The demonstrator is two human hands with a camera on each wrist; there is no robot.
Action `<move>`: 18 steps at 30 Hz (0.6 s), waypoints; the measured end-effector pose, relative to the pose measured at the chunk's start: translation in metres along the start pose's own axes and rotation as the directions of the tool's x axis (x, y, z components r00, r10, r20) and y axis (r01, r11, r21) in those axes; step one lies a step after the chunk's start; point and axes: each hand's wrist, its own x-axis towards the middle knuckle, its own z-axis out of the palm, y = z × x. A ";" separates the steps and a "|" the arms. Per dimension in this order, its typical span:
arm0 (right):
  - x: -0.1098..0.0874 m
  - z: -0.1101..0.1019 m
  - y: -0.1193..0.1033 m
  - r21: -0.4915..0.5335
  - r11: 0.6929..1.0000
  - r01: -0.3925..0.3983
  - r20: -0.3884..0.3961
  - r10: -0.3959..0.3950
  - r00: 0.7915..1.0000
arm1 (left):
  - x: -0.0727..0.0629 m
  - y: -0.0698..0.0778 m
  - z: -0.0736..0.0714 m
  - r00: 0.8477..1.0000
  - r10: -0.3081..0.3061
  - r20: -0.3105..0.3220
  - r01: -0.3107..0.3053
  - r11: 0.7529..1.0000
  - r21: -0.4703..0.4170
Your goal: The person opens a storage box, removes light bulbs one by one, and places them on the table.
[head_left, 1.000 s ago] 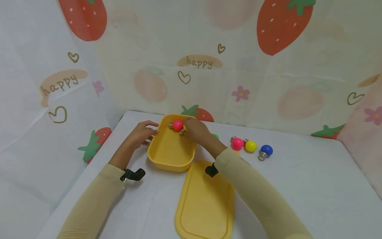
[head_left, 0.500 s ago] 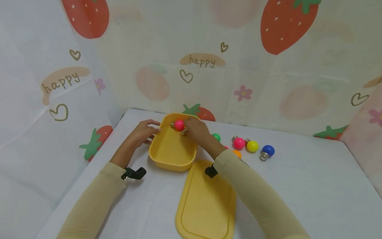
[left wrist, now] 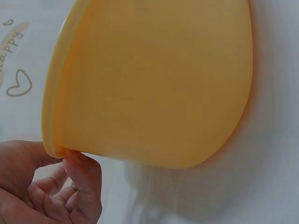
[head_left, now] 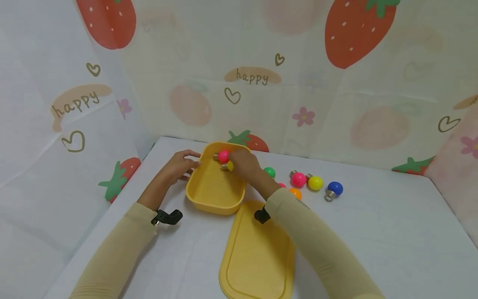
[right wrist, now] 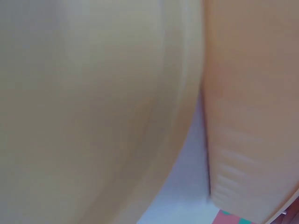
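Note:
A yellow plastic box (head_left: 214, 191) stands without its lid at the left of the table. My left hand (head_left: 180, 167) pinches its left rim; in the left wrist view, the thumb and a finger of the left hand (left wrist: 60, 186) meet at the edge of the box (left wrist: 159, 84). Over the far right side of the box is my right hand (head_left: 244, 166), its fingertips hidden. Beside them, inside, lie a pink bulb (head_left: 224, 156) and a yellow bulb (head_left: 230, 166) with a metal base. Whether the right fingers grip the yellow bulb cannot be seen.
The yellow lid (head_left: 257, 265) lies in front of the box, under my right forearm. To the right are a green bulb (head_left: 269, 172), an orange bulb (head_left: 296, 193), a pink bulb (head_left: 298, 180), another yellow bulb (head_left: 315, 183) and a blue bulb (head_left: 335, 189). A printed cloth wall (head_left: 261, 104) stands behind.
The yellow bulb by my right fingers now shows more of itself, its metal base turned to the left. The right hand has shifted slightly; the left hand stays on the rim.

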 end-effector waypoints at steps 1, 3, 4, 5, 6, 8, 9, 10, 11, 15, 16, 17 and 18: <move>0.000 0.000 0.000 0.004 1.000 -0.002 0.001 0.002 1.000 | 0.000 0.000 0.001 1.000 -0.001 -0.001 0.001 1.000 0.001; -0.001 0.000 0.000 0.020 1.000 -0.008 0.004 0.008 1.000 | 0.000 0.000 0.001 1.000 -0.005 -0.001 0.005 1.000 0.005; -0.002 -0.001 0.000 0.033 0.999 -0.012 0.005 0.012 1.000 | -0.001 0.001 0.002 1.000 -0.009 -0.003 0.009 1.000 0.005; -0.003 -0.001 -0.001 0.047 0.999 -0.016 0.006 0.016 1.000 | -0.001 0.001 0.002 1.000 -0.011 -0.003 0.011 1.000 0.006; -0.004 -0.002 -0.001 0.063 0.998 -0.019 0.007 0.019 1.000 | -0.001 0.001 0.003 1.000 -0.015 -0.006 0.015 1.000 0.004; -0.007 -0.004 -0.002 0.097 0.995 -0.023 0.003 0.023 1.000 | -0.002 0.001 0.004 1.000 -0.013 -0.005 0.013 1.000 0.007; -0.008 -0.005 -0.002 0.116 0.993 -0.025 0.002 0.025 1.000 | -0.002 0.002 0.004 1.000 -0.011 -0.003 0.011 1.000 0.008; -0.010 -0.006 -0.002 0.134 0.991 -0.024 0.001 0.024 1.000 | -0.002 0.002 0.004 1.000 -0.012 -0.004 0.012 1.000 0.007; -0.011 -0.007 -0.002 0.145 0.989 -0.025 -0.001 0.025 1.000 | -0.002 0.002 0.004 1.000 -0.010 0.000 0.010 1.000 0.008; -0.019 -0.009 -0.001 0.180 0.983 -0.014 -0.006 0.015 1.000 | -0.001 0.002 0.002 1.000 -0.009 0.016 0.009 1.000 0.003; -0.022 -0.010 -0.001 0.185 0.983 -0.006 -0.009 0.008 1.000 | 0.000 0.002 0.002 1.000 -0.012 0.020 0.012 1.000 0.000; -0.024 -0.011 -0.001 0.192 0.981 0.001 -0.015 0.002 1.000 | 0.000 0.001 0.001 1.000 -0.016 0.022 0.016 1.000 -0.002; -0.027 -0.011 0.000 0.201 0.979 0.013 -0.021 -0.009 1.000 | 0.000 0.001 0.000 1.000 -0.020 0.023 0.020 1.000 -0.004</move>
